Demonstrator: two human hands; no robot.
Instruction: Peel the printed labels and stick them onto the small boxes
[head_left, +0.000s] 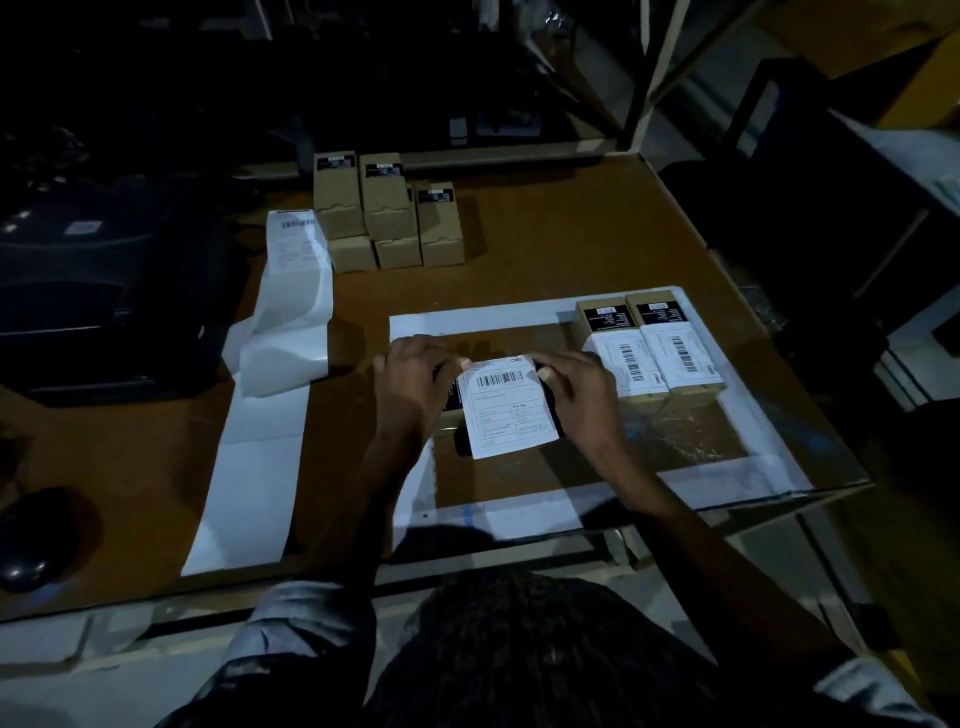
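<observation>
Nearest me, my left hand (410, 382) and right hand (584, 389) each pinch a top corner of the white printed barcode label (506, 408), over a small brown cardboard box (451, 410) on the brown surface (571, 234). It looks thin, floppy and sticky; I'd keep to the corners.

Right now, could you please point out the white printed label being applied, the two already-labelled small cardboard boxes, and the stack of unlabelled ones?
white printed label (508, 408): head view, centre of its printed face.
two labelled small cardboard boxes (649, 347): head view, seam between them.
stack of unlabelled brown boxes (387, 208): head view, middle box's front.
</observation>
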